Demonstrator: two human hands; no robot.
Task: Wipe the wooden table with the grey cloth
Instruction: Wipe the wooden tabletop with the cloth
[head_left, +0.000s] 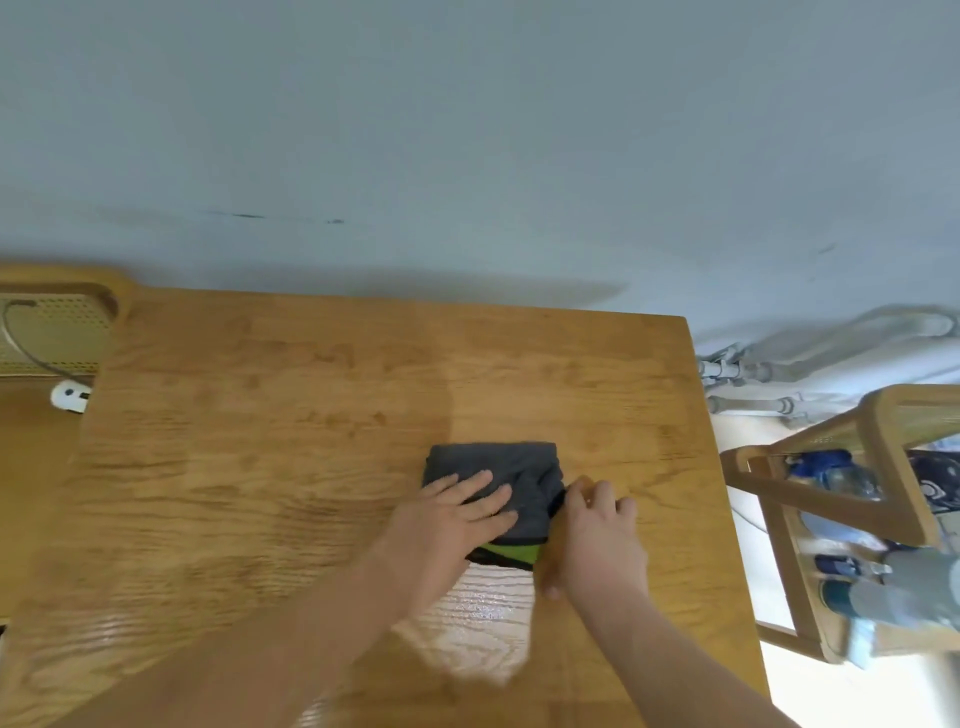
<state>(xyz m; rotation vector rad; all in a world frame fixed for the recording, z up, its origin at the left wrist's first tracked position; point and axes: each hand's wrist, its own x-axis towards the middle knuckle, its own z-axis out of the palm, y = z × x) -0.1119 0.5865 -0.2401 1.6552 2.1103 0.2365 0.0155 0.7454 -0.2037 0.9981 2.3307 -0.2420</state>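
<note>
A folded grey cloth (514, 470) with a green underside showing at its near edge lies on the wooden table (270, 426), right of centre. My left hand (447, 525) lies flat on the cloth's left half with straight, spread fingers. My right hand (597, 535) is at the cloth's right edge, with its fingertips curled and pinching that edge. A pale glare patch sits on the table just in front of the cloth.
A wooden chair back (57, 322) with a cable and a white plug (70, 396) stands at the table's left. A wooden rack (852, 519) holding bottles stands off the right edge. White pipes (779, 374) run along the blue-grey wall behind.
</note>
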